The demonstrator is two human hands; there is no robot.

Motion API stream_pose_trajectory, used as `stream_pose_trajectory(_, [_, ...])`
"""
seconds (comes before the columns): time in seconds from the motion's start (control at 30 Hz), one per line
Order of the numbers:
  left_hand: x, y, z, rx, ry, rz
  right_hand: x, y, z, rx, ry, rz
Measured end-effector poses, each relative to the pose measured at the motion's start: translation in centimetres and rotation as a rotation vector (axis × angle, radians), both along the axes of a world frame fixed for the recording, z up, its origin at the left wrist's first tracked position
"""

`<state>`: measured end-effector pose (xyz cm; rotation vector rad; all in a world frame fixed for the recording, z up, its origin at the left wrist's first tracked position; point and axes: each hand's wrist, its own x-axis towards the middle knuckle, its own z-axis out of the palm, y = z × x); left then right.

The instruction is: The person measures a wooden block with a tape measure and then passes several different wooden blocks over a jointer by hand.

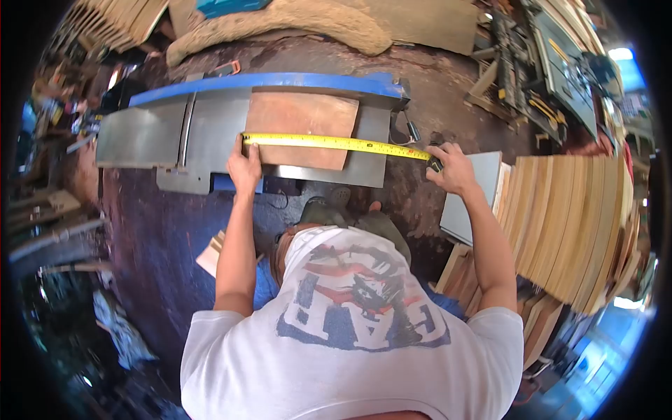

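Observation:
A yellow tape measure is stretched across a flat reddish-brown wooden board. At the board's left edge, my left hand pinches the blade's end, thumb on top. My right hand is wrapped round the dark tape case, out past the right end of the machine table, with the blade running out of it. The board lies on the grey metal table of a jointer, in front of its long blue fence. My right palm and fingers hide most of the case.
Stacked planks stand close to my right arm, beside a pale grey panel. Behind the fence lies a long, curved rough slab of wood. A small wood offcut is by my left forearm. More timber and tools crowd the edges.

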<state>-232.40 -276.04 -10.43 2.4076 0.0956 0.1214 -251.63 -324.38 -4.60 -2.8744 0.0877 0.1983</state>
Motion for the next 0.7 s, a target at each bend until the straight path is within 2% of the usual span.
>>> stream_pose_trajectory(0.07, [-0.2,0.3,0.3,-0.037,0.057,0.015,-0.3,0.2,0.3,0.011,0.004,-0.01])
stream_pose_trajectory(0.2, [0.0,0.2,-0.1,0.055,-0.007,0.037,-0.8,1.3,1.7,0.016,0.004,-0.019])
stream_pose_trajectory(0.3, [-0.3,0.0,1.0,0.075,0.101,0.086,-1.4,1.5,2.4,0.043,0.063,-0.003])
stream_pose_trajectory(0.43, [-2.5,0.7,1.1,0.109,0.05,0.129,-2.1,1.4,1.6,0.093,0.079,0.016])
stream_pose_trajectory(0.7, [-3.1,2.3,1.3,-0.041,0.1,0.131,-3.3,2.3,2.0,0.059,0.083,-0.005])
